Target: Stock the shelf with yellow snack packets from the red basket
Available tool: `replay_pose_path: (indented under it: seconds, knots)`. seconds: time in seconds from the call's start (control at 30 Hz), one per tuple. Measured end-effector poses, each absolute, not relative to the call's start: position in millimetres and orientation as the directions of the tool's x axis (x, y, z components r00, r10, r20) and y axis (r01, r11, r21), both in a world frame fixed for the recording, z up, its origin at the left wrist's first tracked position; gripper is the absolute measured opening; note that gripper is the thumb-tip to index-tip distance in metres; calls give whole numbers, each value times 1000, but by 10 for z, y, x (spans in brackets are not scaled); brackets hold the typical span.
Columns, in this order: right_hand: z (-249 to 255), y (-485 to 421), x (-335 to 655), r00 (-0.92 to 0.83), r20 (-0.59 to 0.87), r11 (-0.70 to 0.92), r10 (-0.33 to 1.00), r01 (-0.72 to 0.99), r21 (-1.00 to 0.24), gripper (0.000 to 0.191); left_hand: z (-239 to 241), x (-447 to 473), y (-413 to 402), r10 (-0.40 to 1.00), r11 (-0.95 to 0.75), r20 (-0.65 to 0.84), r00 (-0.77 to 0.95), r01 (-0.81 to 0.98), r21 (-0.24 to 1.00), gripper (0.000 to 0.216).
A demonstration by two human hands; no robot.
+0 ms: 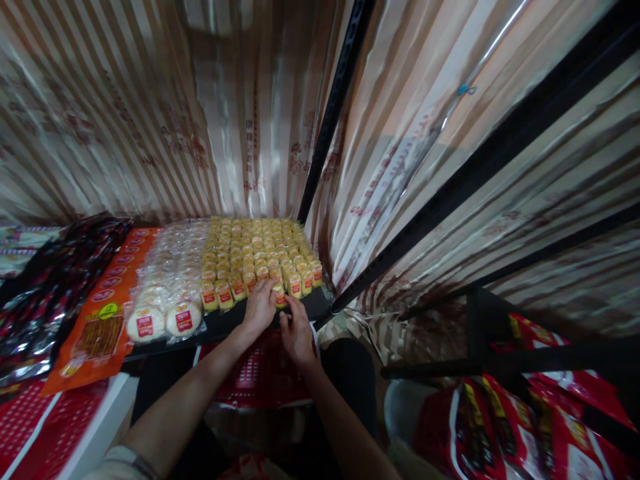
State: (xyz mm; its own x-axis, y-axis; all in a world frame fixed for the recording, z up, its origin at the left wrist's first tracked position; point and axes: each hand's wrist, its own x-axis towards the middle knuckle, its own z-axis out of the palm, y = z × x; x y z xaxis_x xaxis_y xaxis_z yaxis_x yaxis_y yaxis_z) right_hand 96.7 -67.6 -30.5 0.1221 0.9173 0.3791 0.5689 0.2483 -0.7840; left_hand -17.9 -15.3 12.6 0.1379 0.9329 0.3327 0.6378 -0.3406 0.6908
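Note:
Rows of small yellow wrapped snack packets (250, 250) with red labels stand on a dark shelf (220, 325). My left hand (260, 308) reaches the front row, its fingers curled against the upper left of one small yellow packet (280, 297). Close to the lower right of that packet is my right hand (299, 331), thumb and forefinger apart, the forefinger at or near the packet's edge. Left of the yellow rows, round white packaged cakes (184, 319) lie in stacked columns. Below my hands, between my knees, is a red basket (250, 377).
Orange snack bags (103, 310) and dark shiny packets (55, 293) lie farther left. Black metal posts (333, 113) and a slanting rail (435, 207) frame the right side. Striped plastic sheeting (225, 113) hangs behind. Red packages (520, 427) fill the lower right.

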Motion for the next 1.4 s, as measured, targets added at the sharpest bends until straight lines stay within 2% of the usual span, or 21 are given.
replay_pose_path:
  seconds: [0.2,0.43,0.63,0.8,0.93,1.2,1.4]
  knots:
    - [-322,-702,961,80,469,292,880,687,-665,42,48,-103,-78,925,-352,357,130,646,677,34]
    - [-415,-663,871,30,470,299,882,735,-608,41,-2,-84,-2,907,-384,402,127,643,663,32]
    - [-446,-591,878,39,478,304,877,726,-617,40,-65,-86,-62,902,-377,422,93,646,664,39]
    - [-462,-558,880,64,473,289,879,717,-634,38,-156,-138,-252,902,-333,430,33,688,645,35]
    - [-477,-514,875,100,483,272,870,720,-638,43,-300,-183,-338,910,-363,398,116,685,631,36]
    - [-436,-432,910,83,415,199,906,783,-589,49,-529,-184,-289,890,-445,391,236,641,626,41]
    - [-410,-417,896,77,385,177,920,795,-580,52,-503,-193,-315,897,-428,382,222,649,628,42]
